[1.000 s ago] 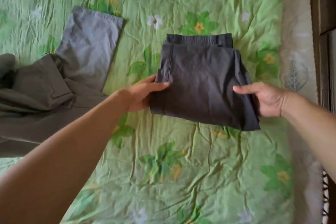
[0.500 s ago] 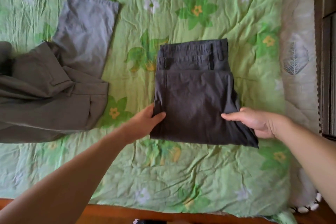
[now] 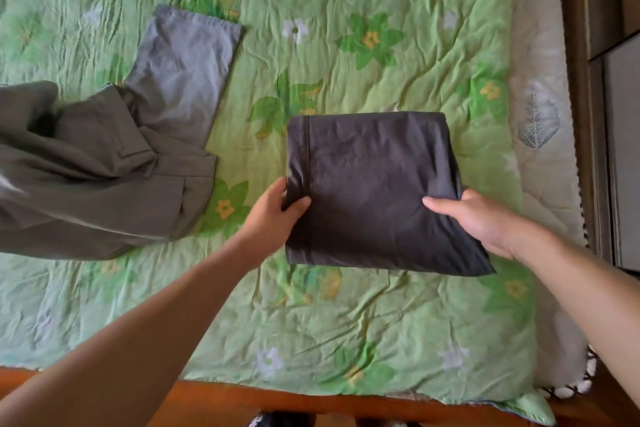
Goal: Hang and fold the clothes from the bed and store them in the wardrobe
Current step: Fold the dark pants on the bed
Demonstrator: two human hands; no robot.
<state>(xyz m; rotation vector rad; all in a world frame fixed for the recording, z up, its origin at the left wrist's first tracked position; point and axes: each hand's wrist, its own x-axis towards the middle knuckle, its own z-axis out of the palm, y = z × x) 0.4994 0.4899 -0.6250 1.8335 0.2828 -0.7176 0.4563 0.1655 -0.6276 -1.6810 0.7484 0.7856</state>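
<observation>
Now dark folded trousers (image 3: 374, 191) square, wrinkled, pinched by both hands.

No legible text or labels anywhere.

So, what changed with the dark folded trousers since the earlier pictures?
The waistband at the far edge of the dark folded trousers no longer shows; the bundle seems lifted slightly. The left hand now bunches its left edge. The right hand still holds the right edge, and the grey trousers lie unfolded on the bedspread as before.
</observation>
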